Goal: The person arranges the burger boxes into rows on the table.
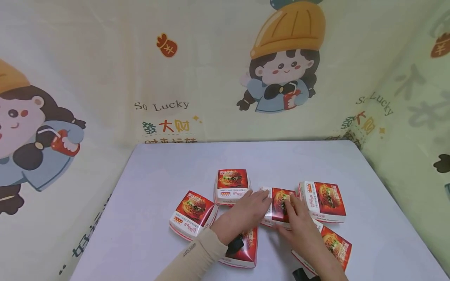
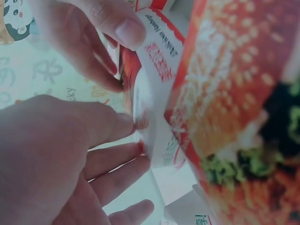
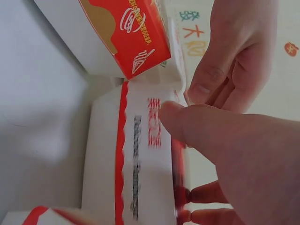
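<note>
A red-and-white burger box (image 1: 280,205) with a printed burger on its lid sits between both hands, in the middle of a group of similar boxes. My left hand (image 1: 250,212) holds its left side, fingertips on the lid's edge. From the right, my right hand (image 1: 303,226) grips it, with fingers over the lid and the thumb (image 3: 180,115) pressed against the printed near side. In the left wrist view, the left fingers (image 2: 124,173) meet the box's white side. Under my left wrist lies another burger box (image 1: 246,249), partly covered by the arm.
More burger boxes surround the hands: one at the back (image 1: 233,185), one at left (image 1: 193,214), one at right (image 1: 325,201) right beside the held box, and one under the right forearm (image 1: 335,246). They rest on a white table (image 1: 140,218). A printed cloth (image 1: 211,70) hangs behind.
</note>
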A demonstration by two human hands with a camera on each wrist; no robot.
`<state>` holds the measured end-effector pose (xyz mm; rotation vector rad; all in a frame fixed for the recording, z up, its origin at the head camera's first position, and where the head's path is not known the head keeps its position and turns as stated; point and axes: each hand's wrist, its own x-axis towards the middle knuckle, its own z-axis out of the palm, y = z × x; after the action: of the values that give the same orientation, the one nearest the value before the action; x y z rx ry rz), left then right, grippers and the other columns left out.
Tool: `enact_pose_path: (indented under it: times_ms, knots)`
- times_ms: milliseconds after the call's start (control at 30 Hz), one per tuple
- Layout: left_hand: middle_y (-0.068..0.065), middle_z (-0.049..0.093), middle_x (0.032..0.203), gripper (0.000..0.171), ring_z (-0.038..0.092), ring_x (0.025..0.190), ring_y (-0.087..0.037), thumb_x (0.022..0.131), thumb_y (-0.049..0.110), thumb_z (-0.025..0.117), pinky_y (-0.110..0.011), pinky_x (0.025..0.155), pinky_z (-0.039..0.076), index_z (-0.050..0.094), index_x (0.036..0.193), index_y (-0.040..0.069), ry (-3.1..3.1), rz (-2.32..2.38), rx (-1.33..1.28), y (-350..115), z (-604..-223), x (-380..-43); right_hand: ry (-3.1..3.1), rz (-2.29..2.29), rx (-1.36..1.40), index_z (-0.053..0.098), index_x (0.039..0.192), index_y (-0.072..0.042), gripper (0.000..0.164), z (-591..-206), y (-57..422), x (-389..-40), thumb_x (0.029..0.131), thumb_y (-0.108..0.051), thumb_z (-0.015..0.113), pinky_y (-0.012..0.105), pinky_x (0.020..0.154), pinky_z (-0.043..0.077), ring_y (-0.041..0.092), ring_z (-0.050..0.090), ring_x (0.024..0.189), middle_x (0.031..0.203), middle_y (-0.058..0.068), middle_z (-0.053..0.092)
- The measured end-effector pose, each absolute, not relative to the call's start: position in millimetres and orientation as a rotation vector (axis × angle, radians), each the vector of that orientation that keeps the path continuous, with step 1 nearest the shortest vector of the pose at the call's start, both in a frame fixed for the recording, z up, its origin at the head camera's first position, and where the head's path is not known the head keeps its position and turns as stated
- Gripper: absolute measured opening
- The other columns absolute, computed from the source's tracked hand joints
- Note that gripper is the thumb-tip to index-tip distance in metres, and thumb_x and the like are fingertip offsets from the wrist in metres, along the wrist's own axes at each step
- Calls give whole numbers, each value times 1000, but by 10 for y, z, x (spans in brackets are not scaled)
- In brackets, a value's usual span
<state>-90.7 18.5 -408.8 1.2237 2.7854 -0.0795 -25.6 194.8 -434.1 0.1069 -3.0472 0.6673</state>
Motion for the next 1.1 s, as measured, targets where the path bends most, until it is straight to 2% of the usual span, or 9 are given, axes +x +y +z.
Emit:
enact_pose_path:
  times_ms: [167,433,800,1100]
  knots:
    - [2,53,146,60,48,137,-13,89,35,74,-38,114,42,51,141,16,2810,-91,1278,163,-4071,-906,-3068,589,75,41,146,6,92,-4324,1925,-281,78,-40,82,68,110,32,53,23,144,154,29,32]
    - [3,55,142,54,50,134,-13,89,35,74,-39,113,43,56,137,16,2819,-184,1320,202,-4099,-920,-3068,513,17,40,144,10,102,-4343,1886,-331,73,-49,83,67,112,31,54,25,142,152,33,32]
    - [5,53,144,57,48,137,-12,86,35,76,-38,115,41,57,138,19,2768,-104,1266,173,-4063,-912,-3031,422,0,43,139,13,102,-4366,1856,-429,68,-44,88,65,114,30,53,31,138,149,36,36]
    - [3,42,155,61,41,143,-14,92,33,70,-38,116,39,48,146,17,2753,-69,1239,143,-4102,-935,-3016,509,67,46,139,8,98,-4384,1939,-467,64,-37,91,66,112,31,47,37,137,145,29,43]
